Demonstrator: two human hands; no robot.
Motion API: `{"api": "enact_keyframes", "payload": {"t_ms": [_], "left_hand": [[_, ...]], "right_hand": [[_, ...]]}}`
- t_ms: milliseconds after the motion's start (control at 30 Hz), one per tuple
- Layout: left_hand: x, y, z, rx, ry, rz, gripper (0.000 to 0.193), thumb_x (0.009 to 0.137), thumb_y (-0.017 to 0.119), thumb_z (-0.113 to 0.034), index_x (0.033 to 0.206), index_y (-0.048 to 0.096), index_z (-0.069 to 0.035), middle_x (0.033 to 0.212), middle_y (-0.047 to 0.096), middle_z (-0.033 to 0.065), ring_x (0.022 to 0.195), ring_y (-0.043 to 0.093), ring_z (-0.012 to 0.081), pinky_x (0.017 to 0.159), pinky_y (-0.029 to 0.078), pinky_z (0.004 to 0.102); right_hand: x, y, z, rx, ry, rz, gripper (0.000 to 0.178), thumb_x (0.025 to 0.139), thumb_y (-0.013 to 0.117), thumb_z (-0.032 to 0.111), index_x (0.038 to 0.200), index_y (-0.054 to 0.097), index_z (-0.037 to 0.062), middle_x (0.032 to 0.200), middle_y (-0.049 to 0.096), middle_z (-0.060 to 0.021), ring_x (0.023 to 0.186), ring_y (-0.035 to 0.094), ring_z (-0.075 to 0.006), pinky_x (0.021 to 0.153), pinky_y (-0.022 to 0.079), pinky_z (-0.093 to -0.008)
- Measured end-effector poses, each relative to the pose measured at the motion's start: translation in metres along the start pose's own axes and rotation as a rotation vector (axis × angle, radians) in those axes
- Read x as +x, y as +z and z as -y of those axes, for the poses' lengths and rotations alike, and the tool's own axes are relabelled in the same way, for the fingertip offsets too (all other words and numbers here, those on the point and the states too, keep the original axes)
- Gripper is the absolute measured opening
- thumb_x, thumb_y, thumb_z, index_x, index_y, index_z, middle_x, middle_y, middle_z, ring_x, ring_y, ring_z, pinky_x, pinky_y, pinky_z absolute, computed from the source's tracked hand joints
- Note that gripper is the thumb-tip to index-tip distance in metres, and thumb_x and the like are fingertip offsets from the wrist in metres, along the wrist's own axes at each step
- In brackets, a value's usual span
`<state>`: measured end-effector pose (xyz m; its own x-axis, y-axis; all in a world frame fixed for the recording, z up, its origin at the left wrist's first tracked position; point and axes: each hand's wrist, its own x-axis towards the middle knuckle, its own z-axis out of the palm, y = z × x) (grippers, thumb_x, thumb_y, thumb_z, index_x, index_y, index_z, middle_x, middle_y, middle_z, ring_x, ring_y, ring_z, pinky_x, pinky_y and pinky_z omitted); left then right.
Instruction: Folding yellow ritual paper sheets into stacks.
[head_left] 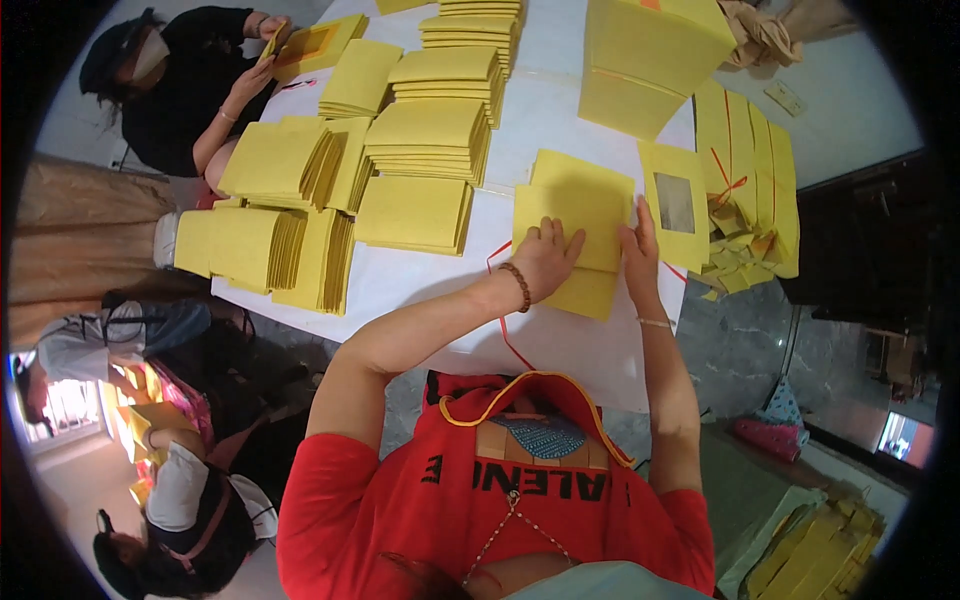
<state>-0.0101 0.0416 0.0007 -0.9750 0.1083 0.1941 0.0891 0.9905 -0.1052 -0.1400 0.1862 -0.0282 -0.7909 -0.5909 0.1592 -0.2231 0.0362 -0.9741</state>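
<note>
In front of me on the white table lie yellow sheets, stacked or folded and slightly offset (575, 225); whether they are paper or felt I cannot tell. My left hand (548, 260) rests on top of them, palm down with fingers apart. At their right edge my right hand (640, 250) stands upright with fingers stretched out, touching the side. Just beyond it lies a yellow piece with a grey rectangular window (690, 248). A thin red ribbon (513, 345) hangs over the table's near edge.
Several yellow stacks (415, 212) cover the table's left side, and a tall yellow pile (630, 90) stands far right. Tied yellow bundles (745, 150) sit beyond the right edge. A co-worker in black (185, 90) handles yellow pieces at far left; more people (195, 500) are behind.
</note>
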Motion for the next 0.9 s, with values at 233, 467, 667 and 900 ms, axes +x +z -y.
{"api": "enact_keyframes", "payload": {"t_ms": [233,467,667,900], "left_hand": [[0.02,-0.023,0.025,-0.263,-0.034,0.135,0.044,0.076,0.058,-0.017,0.117,0.054,-0.004,0.095,0.063,0.0129,0.085,0.06,0.0271,0.067,0.048,0.0367],[-0.069,-0.066,0.139,-0.083,-0.078,-0.268,0.039,0.075,0.055,-0.012,0.114,0.058,-0.011,0.103,0.063,0.007,0.093,0.06,0.0231,0.078,0.049,0.0341],[-0.135,-0.014,0.179,-0.049,-0.198,-0.009,0.056,0.074,0.059,-0.012,0.128,0.049,-0.023,0.118,0.057,0.0077,0.106,0.054,0.0248,0.087,0.044,0.0373],[-0.14,-0.007,0.178,-0.087,-0.208,0.159,0.068,0.072,0.064,-0.014,0.136,0.041,-0.024,0.136,0.042,0.0106,0.122,0.041,0.0296,0.098,0.035,0.045]], "right_hand": [[-0.043,0.01,0.043,-0.033,0.106,-0.09,0.053,0.095,0.04,0.013,0.142,0.02,-0.0003,0.147,0.023,-0.0148,0.135,0.025,-0.0237,0.109,0.021,-0.0328],[-0.055,0.019,0.035,-0.213,0.082,0.006,0.055,0.093,0.044,0.016,0.142,0.022,0.0017,0.148,0.022,-0.0164,0.137,0.02,-0.0288,0.11,0.018,-0.0373],[-0.062,0.021,0.019,-0.498,-0.009,0.093,0.053,0.09,0.051,0.017,0.138,0.032,0.0035,0.145,0.025,-0.0181,0.137,0.017,-0.0348,0.11,0.017,-0.0418],[-0.062,0.02,0.013,-0.652,-0.098,0.109,0.042,0.087,0.057,0.017,0.126,0.049,0.0059,0.144,0.03,-0.0154,0.135,0.019,-0.0373,0.109,0.018,-0.0457]]}}
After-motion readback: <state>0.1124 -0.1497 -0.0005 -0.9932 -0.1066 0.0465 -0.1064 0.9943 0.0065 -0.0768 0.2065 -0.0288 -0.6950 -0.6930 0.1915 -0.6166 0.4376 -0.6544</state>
